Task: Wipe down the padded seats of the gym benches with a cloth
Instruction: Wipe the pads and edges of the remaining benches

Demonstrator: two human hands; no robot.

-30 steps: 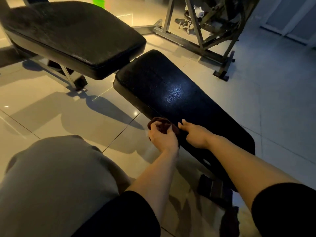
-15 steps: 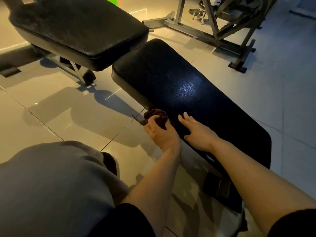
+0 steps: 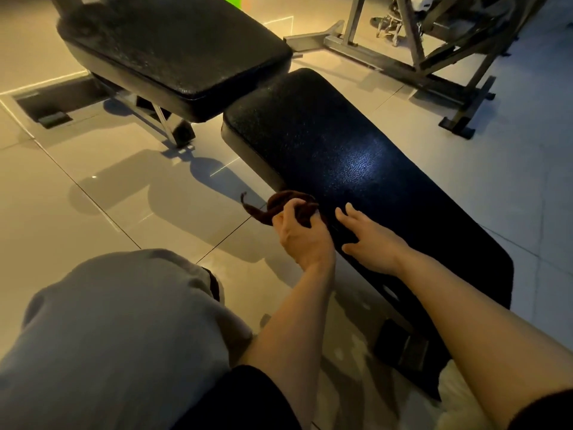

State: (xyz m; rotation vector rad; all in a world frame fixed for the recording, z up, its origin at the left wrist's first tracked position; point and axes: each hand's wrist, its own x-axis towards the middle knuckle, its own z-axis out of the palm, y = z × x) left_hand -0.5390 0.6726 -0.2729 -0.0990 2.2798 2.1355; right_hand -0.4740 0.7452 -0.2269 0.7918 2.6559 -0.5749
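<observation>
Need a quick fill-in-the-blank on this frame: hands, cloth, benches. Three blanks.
1. The bunched dark brown cloth is gripped by the ____ hand.
2. The right hand rests with fingers ____ on the long black padded bench seat.
3. The wider black padded bench seat stands on a glossy ____ floor.

Missing words: left; spread; tiled

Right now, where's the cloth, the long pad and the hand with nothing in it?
cloth [image 3: 290, 203]: head view, bunched top above the fingers.
long pad [image 3: 356, 162]: head view, shiny patch on top.
right hand [image 3: 369, 235]: head view, back of hand.
</observation>
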